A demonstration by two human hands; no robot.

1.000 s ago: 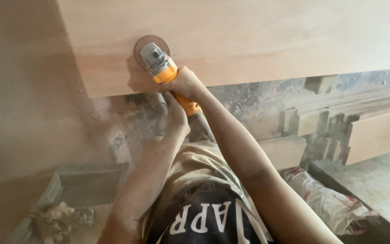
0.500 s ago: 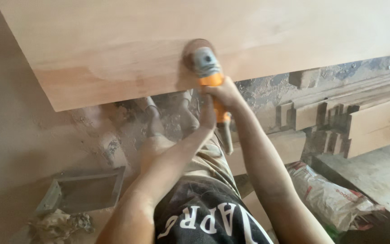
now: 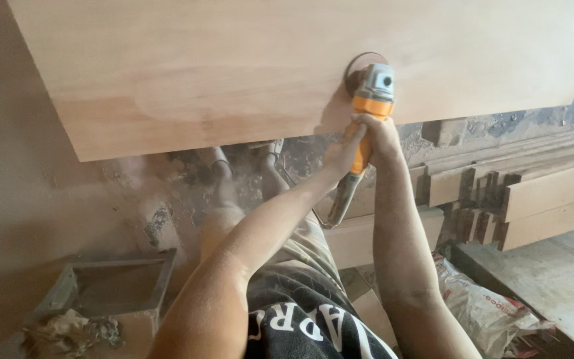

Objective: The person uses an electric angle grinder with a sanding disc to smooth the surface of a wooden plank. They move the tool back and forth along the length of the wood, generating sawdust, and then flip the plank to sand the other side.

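Grinder: orange angle grinder (image 3: 370,110), its disc pressed flat on the wooden panel (image 3: 234,66), near the panel's lower edge.
Right hand: right hand (image 3: 381,136) clenched around the grinder's body, just below the panel.
Left hand: left hand (image 3: 341,154) gripping the handle beside the right.
Below panel: stacked timber (image 3: 533,193), a plastic sack (image 3: 486,312), dusty floor.

Dust hangs thick over a grimy floor (image 3: 48,199). Stacked wooden planks (image 3: 539,193) lie along the right, a crumpled plastic sack (image 3: 493,312) below them. A shallow grey tray (image 3: 111,286) sits lower left beside crumpled rags (image 3: 68,330).
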